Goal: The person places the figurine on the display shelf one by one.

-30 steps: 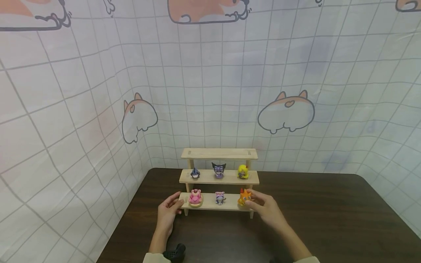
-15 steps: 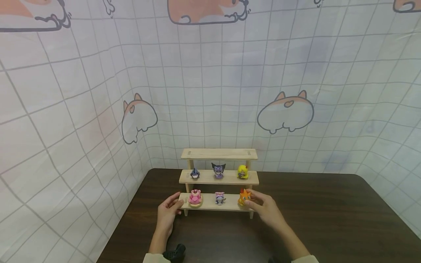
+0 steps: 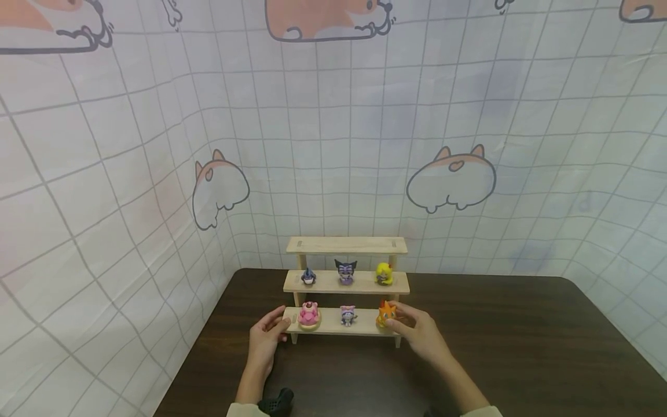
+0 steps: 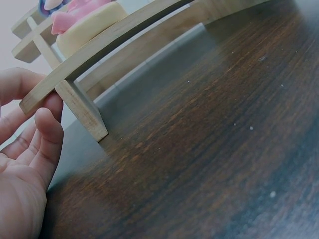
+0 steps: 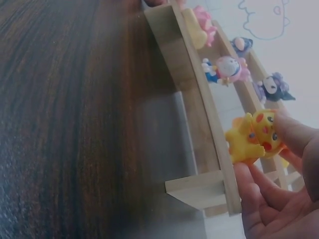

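Note:
A three-tier wooden display stand (image 3: 348,282) stands on the dark table. My left hand (image 3: 266,339) grips the left end of its bottom shelf, with fingers above and below the board's end (image 4: 37,97) in the left wrist view. On the right of that shelf, a yellow-orange figurine (image 3: 385,314) with a pointed head is pinched between the thumb and fingers of my right hand (image 3: 424,333). Its face and raised arm show in the right wrist view, where the figurine (image 5: 249,139) overlaps the shelf edge. A pink figurine (image 3: 309,315) on a round base sits close to my left hand.
A small pink-and-white figurine (image 3: 347,315) stands mid-shelf on the bottom tier. The middle tier bears a blue figurine (image 3: 308,276), a black-eared purple one (image 3: 346,272) and a yellow one (image 3: 384,274). A gridded cloth with cartoon dogs (image 3: 451,179) hangs behind.
The head view has shifted very slightly, so the scene sits a little lower. Both hands keep the same holds on the stand and the figurine.

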### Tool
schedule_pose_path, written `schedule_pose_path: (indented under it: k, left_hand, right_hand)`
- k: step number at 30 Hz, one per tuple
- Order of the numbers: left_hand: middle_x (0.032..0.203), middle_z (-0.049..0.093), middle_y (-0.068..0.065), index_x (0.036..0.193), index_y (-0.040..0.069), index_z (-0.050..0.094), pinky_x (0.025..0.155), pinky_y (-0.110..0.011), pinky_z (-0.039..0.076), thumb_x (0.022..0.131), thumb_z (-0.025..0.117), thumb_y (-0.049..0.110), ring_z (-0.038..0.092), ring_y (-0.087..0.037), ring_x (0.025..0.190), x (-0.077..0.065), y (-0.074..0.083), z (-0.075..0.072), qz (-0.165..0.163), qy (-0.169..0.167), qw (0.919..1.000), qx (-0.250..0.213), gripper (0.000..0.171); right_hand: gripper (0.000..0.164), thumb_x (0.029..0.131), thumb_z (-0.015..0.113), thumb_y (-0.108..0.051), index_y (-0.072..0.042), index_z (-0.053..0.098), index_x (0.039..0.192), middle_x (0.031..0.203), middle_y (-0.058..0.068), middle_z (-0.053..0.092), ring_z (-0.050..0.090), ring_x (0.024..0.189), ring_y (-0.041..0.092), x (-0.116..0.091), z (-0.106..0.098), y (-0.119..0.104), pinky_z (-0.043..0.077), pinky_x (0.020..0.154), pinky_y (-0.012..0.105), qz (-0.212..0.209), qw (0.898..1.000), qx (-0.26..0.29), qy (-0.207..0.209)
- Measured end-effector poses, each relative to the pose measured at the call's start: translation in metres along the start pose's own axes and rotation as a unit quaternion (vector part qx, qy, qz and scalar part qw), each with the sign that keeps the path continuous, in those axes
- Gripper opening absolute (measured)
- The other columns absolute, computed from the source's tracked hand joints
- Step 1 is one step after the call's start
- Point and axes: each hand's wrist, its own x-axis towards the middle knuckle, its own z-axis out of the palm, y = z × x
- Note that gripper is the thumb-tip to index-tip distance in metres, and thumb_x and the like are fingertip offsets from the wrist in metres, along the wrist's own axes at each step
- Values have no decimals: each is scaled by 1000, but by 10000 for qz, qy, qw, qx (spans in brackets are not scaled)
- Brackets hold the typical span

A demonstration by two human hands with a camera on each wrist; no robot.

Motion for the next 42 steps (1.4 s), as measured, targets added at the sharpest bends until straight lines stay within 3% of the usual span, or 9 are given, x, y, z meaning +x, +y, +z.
schedule_pose_path:
  k: [11, 21, 27, 32, 37, 42]
  left_hand:
    - [98, 74, -1, 136, -1, 63, 62, -22, 54, 94, 72, 7, 63, -7, 74, 0, 2, 0, 45, -3, 10000, -42, 44]
    - [95, 73, 2, 136, -2, 62, 62, -22, 53, 94, 71, 5, 62, -7, 72, -2, 0, 0, 11, 16, 10000, -62, 44]
    - [97, 74, 2, 139, -1, 60, 63, -22, 53, 94, 72, 7, 62, -7, 73, -4, -2, -1, -47, -33, 10000, -32, 47]
    - [99, 74, 1, 140, -1, 59, 62, -22, 53, 94, 72, 8, 62, -6, 74, -5, -2, -1, -56, -47, 10000, -29, 48]
    - [99, 74, -1, 138, 0, 61, 62, -22, 53, 94, 73, 8, 62, -6, 74, -4, 2, 1, -15, -45, 10000, -22, 47]
    - [96, 73, 2, 138, -1, 61, 62, -22, 53, 94, 72, 7, 62, -6, 74, -2, 2, 2, -29, -25, 10000, -13, 46]
  right_hand:
    - [47, 92, 77, -29, -16, 66, 136, 125, 20, 70, 70, 111, 34, -2, 0, -3, 59, 89, 48, 12, 10000, 94, 31]
    - [44, 92, 77, -30, -19, 68, 134, 123, 13, 72, 70, 108, 31, -4, 2, -4, 60, 83, 44, 156, 9998, -89, 75]
    - [46, 92, 76, -35, -21, 67, 134, 125, 11, 71, 68, 111, 30, -5, 3, 0, 58, 86, 47, 170, 9996, -190, 75]
    - [48, 91, 77, -35, -21, 65, 136, 126, 12, 71, 69, 110, 29, -5, 1, 3, 58, 88, 48, 93, 10000, -34, -11]
    - [50, 91, 78, -28, -17, 63, 137, 126, 14, 70, 70, 107, 29, -1, -4, 5, 60, 85, 41, -45, 9991, 377, -184]
    - [53, 95, 73, -26, -8, 57, 142, 131, 21, 65, 68, 115, 36, 1, -14, 10, 60, 89, 36, -183, 9971, 587, -448]
